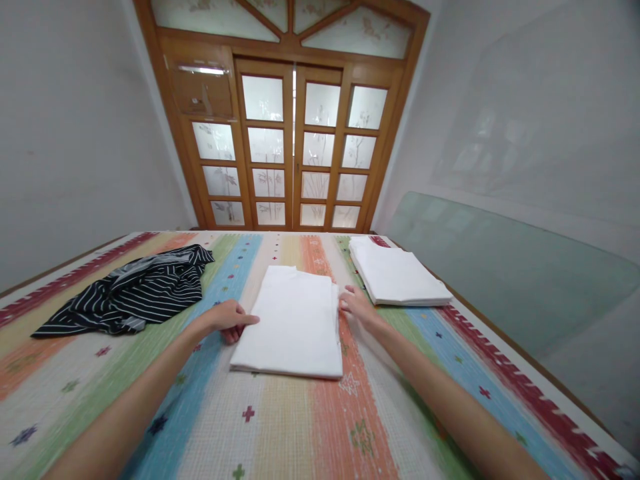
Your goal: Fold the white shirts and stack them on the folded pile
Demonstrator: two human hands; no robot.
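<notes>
A folded white cloth point(295, 327), perhaps a garment, lies flat in front of me with its layers showing along the right side. My left hand point(233, 320) grips its left edge, thumb on top and fingers curled at the side. At the right edge, my right hand point(357, 305) pinches the layers with bent fingers; its fingertips are partly hidden. Beyond that hand lies a second folded white stack point(397, 273), apart from the first. To the left is a crumpled black garment with white stripes point(145, 290).
Everything lies on a striped, multicoloured bedspread point(280, 427). A pale green headboard-like panel point(500, 260) stands along the right wall. Wooden doors with patterned glass panes point(295, 147) close off the far end, and a plain wall point(75, 133) rises at left.
</notes>
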